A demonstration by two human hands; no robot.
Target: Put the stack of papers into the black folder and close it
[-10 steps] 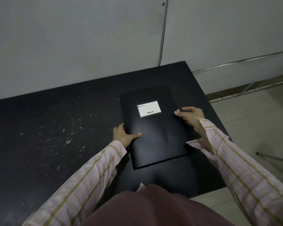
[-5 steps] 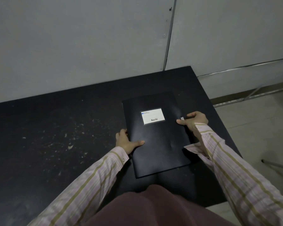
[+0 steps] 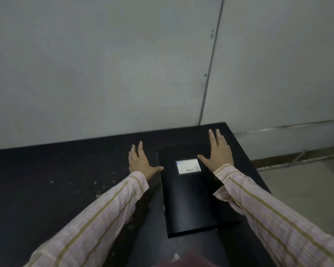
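Note:
The black folder (image 3: 189, 199) lies closed and flat on the black table (image 3: 46, 189), with a white label on its cover. No papers show; any inside are hidden by the cover. My left hand (image 3: 141, 162) rests flat on the table just left of the folder's upper left corner, fingers spread, thumb touching the folder's edge. My right hand (image 3: 219, 149) lies flat over the folder's upper right corner, fingers stretched toward the wall. Neither hand grips anything.
A grey panelled wall (image 3: 104, 64) rises right behind the table. The table's right edge drops to a pale floor (image 3: 307, 189) with a metal rail along the wall's base. Pale specks dot the tabletop on the left.
Both hands have let go of the folder's sides and moved forward, now lying flat and open near its top corners. The camera has tilted up, showing more wall.

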